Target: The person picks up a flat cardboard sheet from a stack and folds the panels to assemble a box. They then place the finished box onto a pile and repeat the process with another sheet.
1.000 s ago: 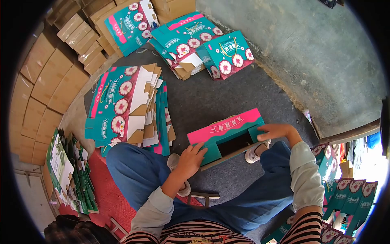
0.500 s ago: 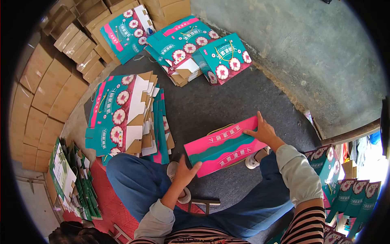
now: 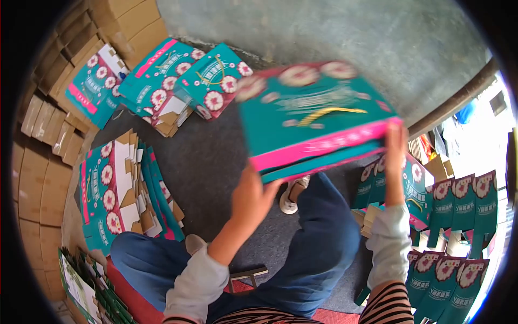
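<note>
Between my two hands is a teal and pink carton box (image 3: 318, 116), raised above the floor and slightly blurred. A yellow cord handle shows on its large face. My left hand (image 3: 252, 197) grips the near left corner, thumb along the lower edge. At the near right end, my right hand (image 3: 396, 156) is closed on the box, its fingers partly smeared. The box's far side and underside are hidden. Left of my legs lies a stack of flat teal cartons (image 3: 102, 189) with brown and white flaps.
More flat teal cartons (image 3: 156, 81) and one formed box (image 3: 216, 81) sit by the grey wall (image 3: 302, 32). Brown cardboard boxes (image 3: 32, 183) pile up at left. Several formed teal boxes (image 3: 453, 200) stand at right. Green cartons (image 3: 91, 286) lean at lower left.
The box has risen from between my feet and turned, now showing its large face with the cord handle. Both hands have moved with it. My view has swung to the right.
</note>
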{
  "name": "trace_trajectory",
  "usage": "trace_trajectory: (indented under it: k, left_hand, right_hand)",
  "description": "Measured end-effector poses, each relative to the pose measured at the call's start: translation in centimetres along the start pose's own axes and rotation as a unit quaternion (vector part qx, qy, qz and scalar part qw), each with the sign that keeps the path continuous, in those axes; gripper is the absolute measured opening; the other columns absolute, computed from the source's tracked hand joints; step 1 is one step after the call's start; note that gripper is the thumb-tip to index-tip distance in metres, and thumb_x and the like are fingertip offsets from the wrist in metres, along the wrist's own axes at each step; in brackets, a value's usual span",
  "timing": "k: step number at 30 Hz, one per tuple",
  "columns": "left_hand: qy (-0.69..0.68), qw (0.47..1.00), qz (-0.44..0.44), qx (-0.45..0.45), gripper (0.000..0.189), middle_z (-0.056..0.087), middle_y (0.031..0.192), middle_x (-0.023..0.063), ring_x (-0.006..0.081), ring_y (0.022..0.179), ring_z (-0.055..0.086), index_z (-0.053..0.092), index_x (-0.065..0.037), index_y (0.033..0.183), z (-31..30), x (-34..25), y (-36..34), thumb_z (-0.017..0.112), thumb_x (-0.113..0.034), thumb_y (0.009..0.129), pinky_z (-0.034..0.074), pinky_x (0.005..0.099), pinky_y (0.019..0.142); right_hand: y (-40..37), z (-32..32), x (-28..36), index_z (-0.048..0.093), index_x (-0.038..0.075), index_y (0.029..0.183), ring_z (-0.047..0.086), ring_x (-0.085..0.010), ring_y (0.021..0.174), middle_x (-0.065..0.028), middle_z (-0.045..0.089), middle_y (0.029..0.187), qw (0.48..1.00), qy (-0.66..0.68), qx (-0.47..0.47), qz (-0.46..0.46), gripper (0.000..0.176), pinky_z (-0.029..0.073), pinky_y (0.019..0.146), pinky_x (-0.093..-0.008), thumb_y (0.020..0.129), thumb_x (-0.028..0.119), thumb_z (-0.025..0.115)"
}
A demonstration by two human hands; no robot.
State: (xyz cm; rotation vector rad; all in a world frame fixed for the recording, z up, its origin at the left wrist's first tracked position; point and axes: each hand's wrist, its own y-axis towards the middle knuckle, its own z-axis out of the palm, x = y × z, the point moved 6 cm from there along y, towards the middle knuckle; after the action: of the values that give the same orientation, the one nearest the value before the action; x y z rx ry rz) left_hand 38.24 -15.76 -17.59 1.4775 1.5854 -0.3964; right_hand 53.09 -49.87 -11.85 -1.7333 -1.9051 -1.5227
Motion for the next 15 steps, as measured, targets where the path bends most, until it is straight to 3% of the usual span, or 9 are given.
trace_trajectory:
  k: [1, 2, 4, 6, 8, 10, 11, 12, 15]
  left_hand:
    - [-0.006, 0.999, 0.020, 0.035, 0.052, 0.061, 0.103, 0.0189, 0.0344, 0.091, 0.063, 0.049, -0.002, 0.121, 2.5, -2.7, 1.5, 0.069, -0.032, 0.084, 0.052, 0.0409, 0.070]
    - [-0.011, 0.997, 0.040, 0.070, 0.058, 0.060, 0.101, 0.0187, 0.0348, 0.088, 0.063, 0.047, -0.001, 0.125, 5.3, -5.3, 2.7, 0.069, -0.034, 0.083, 0.052, 0.0415, 0.068]
    - [-0.025, 0.986, 0.081, 0.142, 0.071, 0.060, 0.100, 0.0191, 0.0347, 0.085, 0.064, 0.038, 0.003, 0.134, 11.2, -10.5, 3.9, 0.068, -0.035, 0.082, 0.053, 0.0431, 0.065]
    - [-0.012, 0.960, 0.155, 0.234, 0.080, 0.061, 0.099, 0.0210, 0.0348, 0.081, 0.065, 0.028, 0.007, 0.138, 17.9, -15.2, 3.6, 0.068, -0.030, 0.080, 0.054, 0.0431, 0.062]
    - [-0.072, 0.929, 0.185, 0.313, 0.080, 0.062, 0.096, 0.0228, 0.0355, 0.080, 0.065, 0.026, 0.010, 0.138, 24.3, -18.2, 1.9, 0.068, -0.023, 0.080, 0.053, 0.0431, 0.063]
    - [-0.086, 0.880, 0.169, 0.435, 0.075, 0.064, 0.091, 0.0240, 0.0371, 0.081, 0.066, 0.024, 0.013, 0.138, 29.1, -20.0, -0.5, 0.064, -0.012, 0.080, 0.053, 0.0433, 0.064]
    - [-0.076, 0.862, 0.200, 0.460, 0.071, 0.065, 0.090, 0.0249, 0.0379, 0.081, 0.066, 0.024, 0.017, 0.136, 32.4, -20.3, -2.1, 0.059, -0.003, 0.078, 0.053, 0.0437, 0.065]
    - [-0.051, 0.846, 0.242, 0.473, 0.075, 0.066, 0.088, 0.0259, 0.0357, 0.078, 0.067, 0.024, 0.023, 0.133, 35.4, -20.7, -4.0, 0.061, -0.002, 0.073, 0.053, 0.0417, 0.066]
    - [0.018, 0.788, 0.266, 0.554, 0.090, 0.066, 0.091, 0.0268, 0.0381, 0.086, 0.066, 0.022, 0.023, 0.135, 38.0, -21.8, -7.3, 0.071, -0.006, 0.065, 0.054, 0.0412, 0.072]
  right_hand:
    - [0.3, -5.1, -4.9, 0.059, 0.004, 0.108, 0.058, -0.0157, 0.084, -0.0093, 0.060, 0.102, 0.990, -0.040, -0.086, -0.102, 0.034, 0.045, 0.074, -0.0287, 0.098, 0.035, 0.048]
    - [-0.6, -9.8, -8.6, 0.057, 0.007, 0.109, 0.058, -0.0145, 0.081, -0.0064, 0.061, 0.100, 0.968, 0.192, -0.150, 0.067, 0.035, 0.047, 0.072, -0.0278, 0.099, 0.038, 0.043]
    - [-1.6, -19.3, -11.5, 0.055, 0.007, 0.102, 0.058, -0.0147, 0.078, -0.0055, 0.061, 0.095, 0.948, 0.185, -0.241, 0.092, 0.042, 0.049, 0.066, -0.0280, 0.099, 0.046, 0.039]
    - [-4.4, -26.8, -13.0, 0.057, 0.004, 0.107, 0.059, -0.0201, 0.085, -0.0082, 0.061, 0.099, 0.928, 0.171, -0.304, 0.135, 0.046, 0.050, 0.074, -0.0334, 0.097, 0.046, 0.042]
    - [-8.0, -32.3, -13.7, 0.056, 0.001, 0.121, 0.059, -0.0261, 0.096, -0.0127, 0.062, 0.108, 0.876, -0.065, -0.425, 0.217, 0.054, 0.048, 0.085, -0.0385, 0.095, 0.047, 0.044]
    - [-11.0, -38.9, -22.6, 0.050, 0.003, 0.132, 0.057, -0.0287, 0.107, -0.0166, 0.058, 0.121, 0.889, -0.031, -0.421, 0.177, 0.057, 0.043, 0.095, -0.0398, 0.095, 0.046, 0.047]
    - [-13.0, -42.9, -27.3, 0.047, 0.006, 0.136, 0.057, -0.0275, 0.107, -0.0149, 0.055, 0.127, 0.888, -0.130, -0.381, 0.221, 0.052, 0.044, 0.095, -0.0384, 0.096, 0.039, 0.045]
    - [-14.9, -46.1, -32.0, 0.043, 0.008, 0.140, 0.057, -0.0264, 0.107, -0.0132, 0.052, 0.133, 0.880, -0.225, -0.330, 0.258, 0.048, 0.044, 0.095, -0.0371, 0.098, 0.031, 0.043]
    - [-17.1, -48.2, -35.3, 0.042, 0.006, 0.140, 0.055, -0.0274, 0.111, -0.0153, 0.052, 0.132, 0.800, -0.442, -0.238, 0.329, 0.047, 0.042, 0.097, -0.0378, 0.098, 0.026, 0.045]
